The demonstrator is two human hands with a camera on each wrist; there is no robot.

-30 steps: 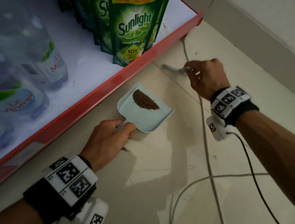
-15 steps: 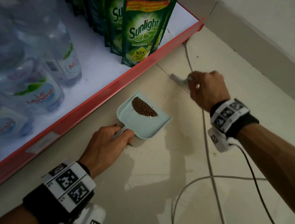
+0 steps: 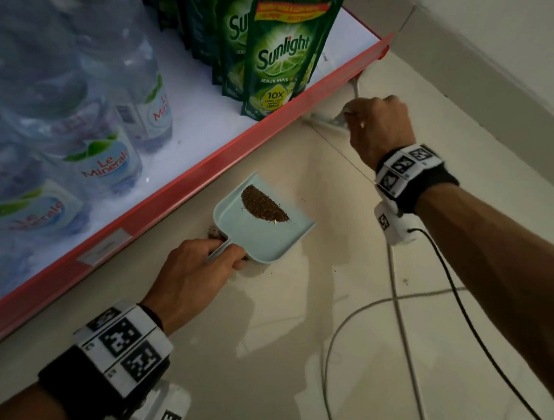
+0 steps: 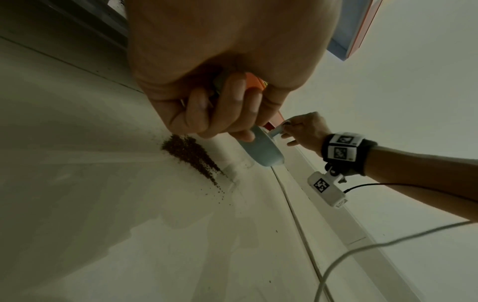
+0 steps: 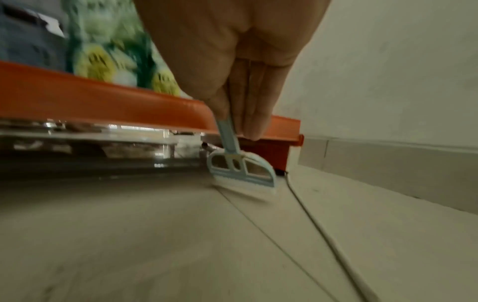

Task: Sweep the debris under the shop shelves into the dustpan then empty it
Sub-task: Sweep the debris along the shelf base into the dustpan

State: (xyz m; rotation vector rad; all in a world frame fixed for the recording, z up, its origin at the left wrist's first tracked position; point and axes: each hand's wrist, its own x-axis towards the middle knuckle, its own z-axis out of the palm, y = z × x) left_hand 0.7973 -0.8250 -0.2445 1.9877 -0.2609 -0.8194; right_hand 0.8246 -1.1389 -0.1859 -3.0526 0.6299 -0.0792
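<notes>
Left hand (image 3: 194,269): fingers curled round handle of dustpan (image 3: 267,232), held beside shelf (image 3: 185,182), debris (image 3: 262,205) inside. Right hand (image 3: 378,125): outstretched, gripping brush (image 5: 243,171), bristles on floor (image 3: 291,343) at shelf edge.

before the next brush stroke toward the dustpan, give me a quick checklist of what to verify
1. Left hand grips dustpan handle: ok.
2. Right hand grips brush: ok.
3. Brush head down at the shelf edge: ok.
4. Debris pile sitting inside the pan: ok.
5. Floor behind the pan free of spilled debris: not ok.
6. Pan lip flat on the floor: cannot tell.
</notes>
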